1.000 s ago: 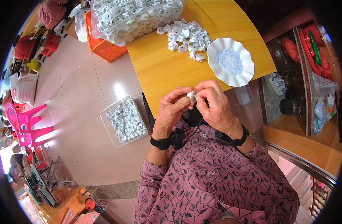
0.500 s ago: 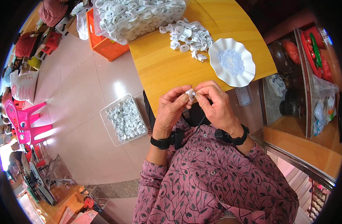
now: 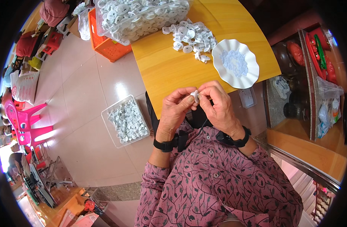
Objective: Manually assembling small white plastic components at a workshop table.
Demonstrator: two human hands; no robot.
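While hands (image 3: pixel 177 109) pinch disc (image 3: pixel 196 96), table (image 3: pixel 166 72) (yellow) overhangs floor (image 3: pixel 82 98).

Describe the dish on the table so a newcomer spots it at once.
Find the yellow wooden table. Near its right edge, right of the loose heap of white parts, sits the white dish. It alone is scalloped, holding small pale-bluish pieces.

Pink plstc stool (image 3: pixel 25 130) on tiled flr (image 3: pixel 86 151), L; sneakers (image 3: pixel 281 87) in R-side cab (image 3: pixel 300 142).
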